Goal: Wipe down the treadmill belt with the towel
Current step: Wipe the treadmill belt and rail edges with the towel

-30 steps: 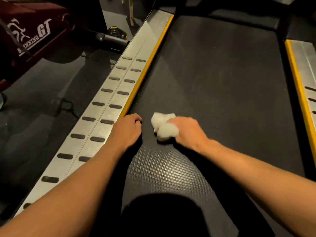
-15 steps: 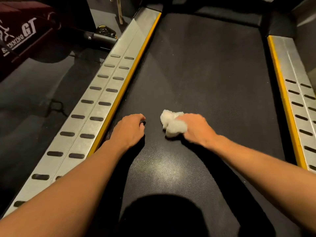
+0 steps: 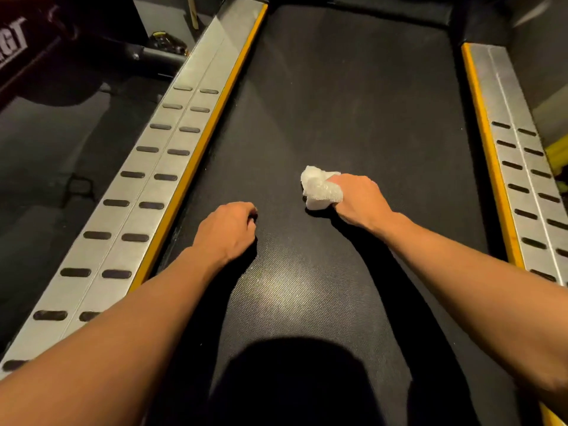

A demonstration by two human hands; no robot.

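The black treadmill belt (image 3: 353,103) runs away from me down the middle of the view. My right hand (image 3: 358,199) grips a bunched white towel (image 3: 319,187) and presses it on the belt near its centre. My left hand (image 3: 229,229) rests on the belt near the left edge, fingers curled under into a loose fist, holding nothing. The two hands are about a hand's width apart.
Silver side rails with dark slots and yellow inner edges flank the belt, the left rail (image 3: 159,167) and the right rail (image 3: 519,167). A red machine (image 3: 27,47) stands on the dark floor at the far left. My shadow (image 3: 292,382) falls on the near belt.
My right hand has slid the towel to the right and a little farther up the belt. The left hand has stayed near the left edge. The view has shifted right.
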